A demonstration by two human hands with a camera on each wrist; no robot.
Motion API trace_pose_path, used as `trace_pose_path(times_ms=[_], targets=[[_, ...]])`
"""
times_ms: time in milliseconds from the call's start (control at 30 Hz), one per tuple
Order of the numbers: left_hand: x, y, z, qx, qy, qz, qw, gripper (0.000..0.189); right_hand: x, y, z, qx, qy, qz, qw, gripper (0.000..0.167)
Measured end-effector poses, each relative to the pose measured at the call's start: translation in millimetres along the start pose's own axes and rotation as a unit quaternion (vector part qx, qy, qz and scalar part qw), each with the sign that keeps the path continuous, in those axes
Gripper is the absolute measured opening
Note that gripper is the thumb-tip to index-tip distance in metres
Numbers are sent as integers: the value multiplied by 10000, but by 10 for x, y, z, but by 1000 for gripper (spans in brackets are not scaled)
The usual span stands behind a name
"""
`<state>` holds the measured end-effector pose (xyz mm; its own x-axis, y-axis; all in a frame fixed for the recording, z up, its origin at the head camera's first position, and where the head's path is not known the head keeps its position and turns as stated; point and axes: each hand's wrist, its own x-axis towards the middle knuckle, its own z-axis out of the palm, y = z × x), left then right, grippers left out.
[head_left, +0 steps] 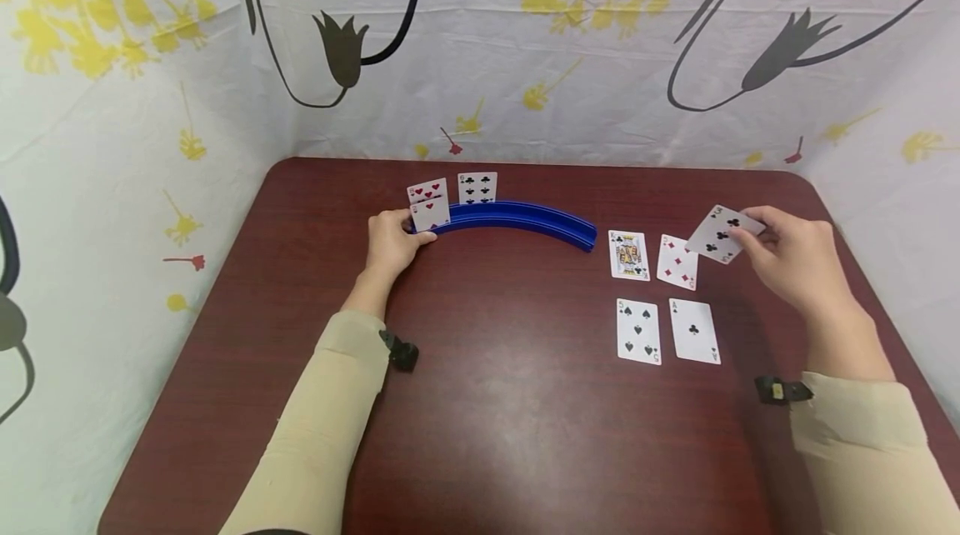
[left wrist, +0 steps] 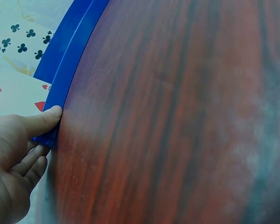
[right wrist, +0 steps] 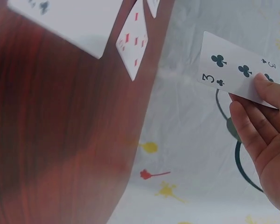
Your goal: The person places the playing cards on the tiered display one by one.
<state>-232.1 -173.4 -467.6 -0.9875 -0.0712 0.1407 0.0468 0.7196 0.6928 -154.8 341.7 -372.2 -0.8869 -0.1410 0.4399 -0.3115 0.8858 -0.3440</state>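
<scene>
My left hand (head_left: 392, 240) pinches the left end of a curved blue card holder (head_left: 517, 215), thumb on its front side. In the holder near that hand stand two overlapping heart cards (head_left: 430, 214); a six of clubs (head_left: 477, 186) stands just right of them. My right hand (head_left: 798, 256) grips a three of clubs (head_left: 716, 233) between thumb and fingers, face visible, tilted above the right side of the table. In the head view that card overlaps the corner of a five of diamonds (head_left: 677, 263). The right wrist view also shows the three of clubs (right wrist: 233, 67) in my fingers.
Face up on the dark red-brown table (head_left: 495, 402) lie a king of clubs (head_left: 628, 256), a five of spades (head_left: 638, 332) and an ace of clubs (head_left: 693, 331), near the five of diamonds. A white patterned cloth (head_left: 480, 60) hangs behind the table and along its sides.
</scene>
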Motion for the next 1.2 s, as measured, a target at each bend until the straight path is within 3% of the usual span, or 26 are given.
trace_pose_path(times_ms=[533,1200], targets=[[-5,14,0,-66,-49,-150,9999,35,258,-314,121,344,354,-309,9983,23],[1,3,8,-66,-74,-125,9999,33,494,-672,309,683,164,-478,9964,24]])
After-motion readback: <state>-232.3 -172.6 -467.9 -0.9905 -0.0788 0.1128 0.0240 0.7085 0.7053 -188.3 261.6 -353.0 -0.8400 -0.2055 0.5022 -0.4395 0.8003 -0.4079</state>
